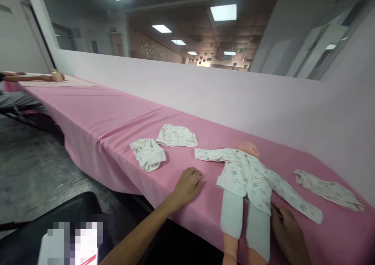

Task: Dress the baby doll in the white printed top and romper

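Head view: the dressed doll (249,179) lies lengthwise, legs (231,214) towards me, between my left hand (188,184), loosely curled and empty on the pink worktop (123,105), and my nearer right hand (287,229), beside the jacket (259,183) hem; whether it grips, I can't tell.

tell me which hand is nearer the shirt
Right. The right hand is at the lower edge of the shirt; the left hand rests on the pink cloth, apart from the shirt's other side.
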{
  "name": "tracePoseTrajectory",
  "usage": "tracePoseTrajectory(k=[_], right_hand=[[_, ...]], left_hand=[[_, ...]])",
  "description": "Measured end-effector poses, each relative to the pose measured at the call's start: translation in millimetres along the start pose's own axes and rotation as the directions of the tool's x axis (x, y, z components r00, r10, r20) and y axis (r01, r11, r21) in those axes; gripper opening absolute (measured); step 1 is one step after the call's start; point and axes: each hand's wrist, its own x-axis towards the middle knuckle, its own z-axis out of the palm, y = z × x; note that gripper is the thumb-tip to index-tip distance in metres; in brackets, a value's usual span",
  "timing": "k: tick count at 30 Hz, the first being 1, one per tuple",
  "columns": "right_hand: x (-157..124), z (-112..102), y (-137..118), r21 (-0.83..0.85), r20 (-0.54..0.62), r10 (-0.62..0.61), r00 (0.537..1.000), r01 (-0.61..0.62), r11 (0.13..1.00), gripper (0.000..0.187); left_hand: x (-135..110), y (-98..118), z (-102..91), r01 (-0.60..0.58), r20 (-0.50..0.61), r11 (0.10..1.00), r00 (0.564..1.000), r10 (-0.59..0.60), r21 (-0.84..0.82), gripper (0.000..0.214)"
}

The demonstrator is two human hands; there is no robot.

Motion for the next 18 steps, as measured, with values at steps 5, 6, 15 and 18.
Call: tracePoseTrajectory(k=[5, 6, 15, 18], right_hand=[[5.5, -1.7, -4.2, -0.016, 0.03, 0.055, 0.998, -0.055, 0.998, 0.048], [5.6, -1.9, -4.4, -0.017, 0.037, 0.068, 0.997, -0.067, 0.998, 0.049], [2.8, -1.4, -3.4, 0.01, 0.033, 0.062, 0.998, -0.062, 0.998, 0.051], [2.2, -0.9, -2.1, 0.023, 0.048, 0.077, 0.996, -0.078, 0.997, 0.054]], left_hand=[[-4.0, -3.9, 6.4, -0.044, -0.029, 0.996, 0.999, 0.046, 0.072, 0.022], [-3.7, -4.1, 8.0, -0.05, -0.028, 0.996, 0.998, 0.053, 0.079, 0.023], [-1.9, -3.6, 5.2, -0.028, 0.01, 0.999, 1.0, 0.028, 0.028, 0.024], [1.6, 2.9, -0.3, 0.038, 0.06, 0.996, 0.998, -0.033, -0.077, 0.024]])
